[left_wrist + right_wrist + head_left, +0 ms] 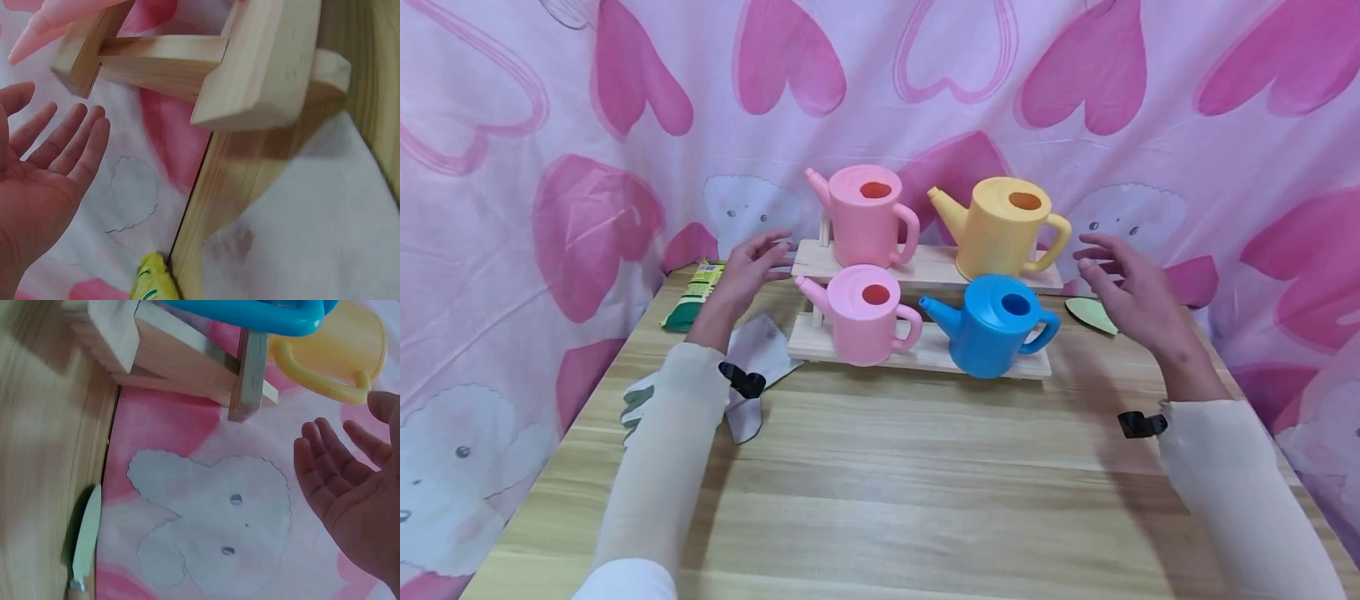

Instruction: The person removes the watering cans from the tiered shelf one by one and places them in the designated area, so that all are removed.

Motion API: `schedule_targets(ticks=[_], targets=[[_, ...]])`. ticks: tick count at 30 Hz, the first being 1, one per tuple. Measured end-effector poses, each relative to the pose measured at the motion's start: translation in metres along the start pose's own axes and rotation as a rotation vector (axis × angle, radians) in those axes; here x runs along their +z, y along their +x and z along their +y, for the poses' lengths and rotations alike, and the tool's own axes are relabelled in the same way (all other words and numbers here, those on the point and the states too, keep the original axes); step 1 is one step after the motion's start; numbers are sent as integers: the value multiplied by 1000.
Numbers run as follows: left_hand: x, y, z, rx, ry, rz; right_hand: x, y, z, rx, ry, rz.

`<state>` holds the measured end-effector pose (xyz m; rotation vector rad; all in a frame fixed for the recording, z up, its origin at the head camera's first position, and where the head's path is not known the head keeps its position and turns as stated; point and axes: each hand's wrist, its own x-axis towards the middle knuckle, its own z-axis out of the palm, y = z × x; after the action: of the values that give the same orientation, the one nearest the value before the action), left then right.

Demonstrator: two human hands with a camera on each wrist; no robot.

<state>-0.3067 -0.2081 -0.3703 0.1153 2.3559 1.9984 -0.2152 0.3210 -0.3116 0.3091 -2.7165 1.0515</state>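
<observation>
A two-step wooden stand carries small toy watering cans. On its upper step are a salmon-pink can and a yellow can; the lower step bears a lighter pink can and a blue can. All stand upright with spouts to the left. My left hand hovers by the left end of the upper step, its fingers spread in the left wrist view, holding nothing. Beyond the yellow can's handle, my right hand is raised with loosely bent fingers and an empty palm.
A yellow-green packet lies at the back left of the table. Under my left forearm are a whitish cloth and a grey-and-white glove-like item. A knife with a pale green blade lies along the back right edge. A heart-printed curtain surrounds the table.
</observation>
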Motion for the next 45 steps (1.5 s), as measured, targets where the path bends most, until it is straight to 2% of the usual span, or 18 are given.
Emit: schedule_targets(ticks=[5,9,15,24,31,45], targets=[[8,6,-1,-29,-64,23,6,12,-2,47,94,33],[12,7,-6,-67,-63,9,11,17,-4,77,156,48],[13,8,-15,-89,-125,-5,18,23,-6,73,234,60],[15,5,-19,-68,-177,13,22,32,-8,23,259,59],[19,6,-20,-79,-217,15,23,33,-7,36,265,61],[26,5,-21,-26,-350,61,26,34,-9,32,274,100]])
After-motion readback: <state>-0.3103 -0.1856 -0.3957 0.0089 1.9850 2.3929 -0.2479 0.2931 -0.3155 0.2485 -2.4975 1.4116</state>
